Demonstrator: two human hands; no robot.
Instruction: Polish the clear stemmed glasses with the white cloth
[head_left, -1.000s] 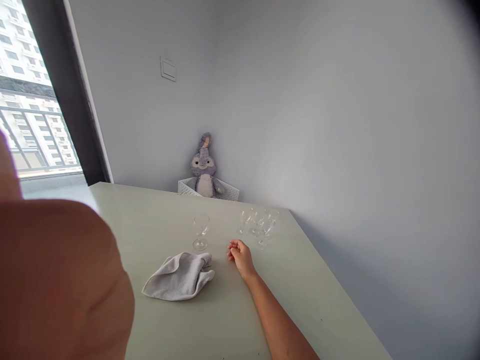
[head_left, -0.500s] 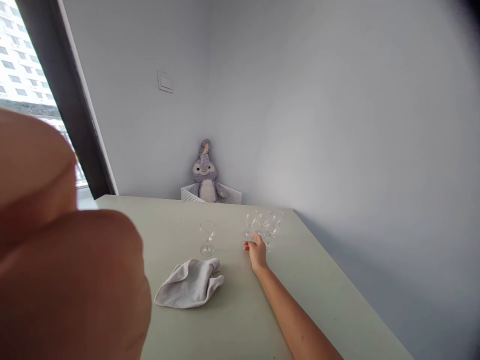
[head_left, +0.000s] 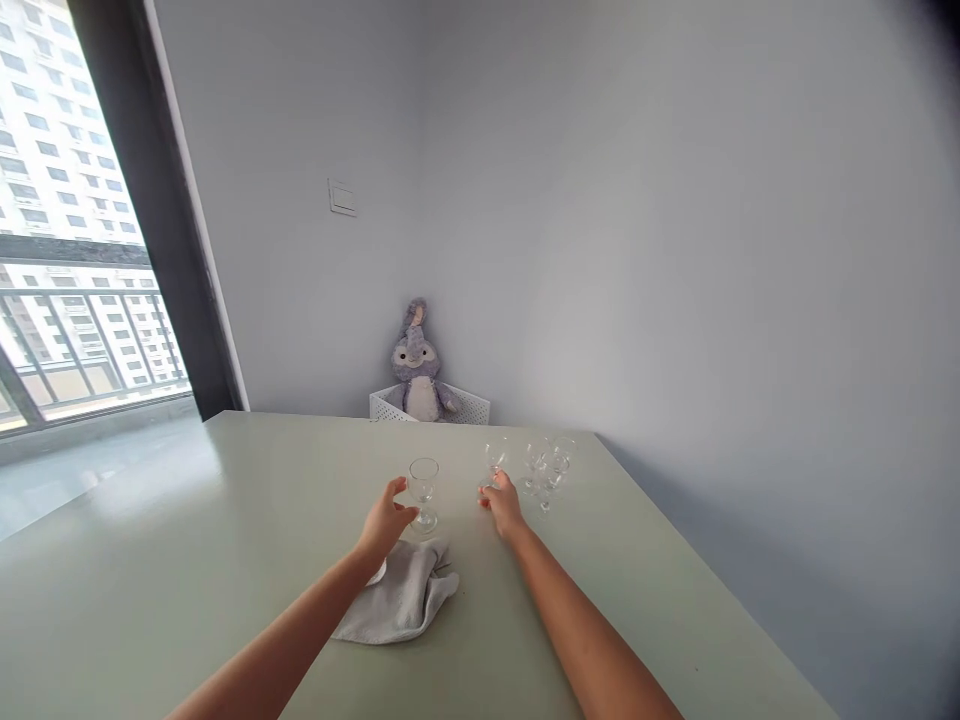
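Note:
A small clear stemmed glass (head_left: 424,481) stands upright near the middle of the table. My left hand (head_left: 388,518) is at its left side, thumb and fingers spread toward the stem; whether the fingertips touch it I cannot tell. To the right, my right hand (head_left: 502,503) has its fingers closed low on a second stemmed glass (head_left: 496,455), which is upright; its foot is partly hidden by the fingers. Several more stemmed glasses (head_left: 553,465) stand in a cluster right of that hand. A crumpled grey cloth (head_left: 401,605) lies in front, partly under my left forearm.
The pale green table (head_left: 247,520) meets a grey wall (head_left: 675,250) along its right and back. Behind its far edge, a plush rabbit (head_left: 421,395) sits in a white perforated basket (head_left: 472,408). A window with a railing (head_left: 90,340) is at left.
My left hand has come from close before the camera to the middle glass. The glass at my right hand has shifted left, away from the cluster. The view has tilted slightly.

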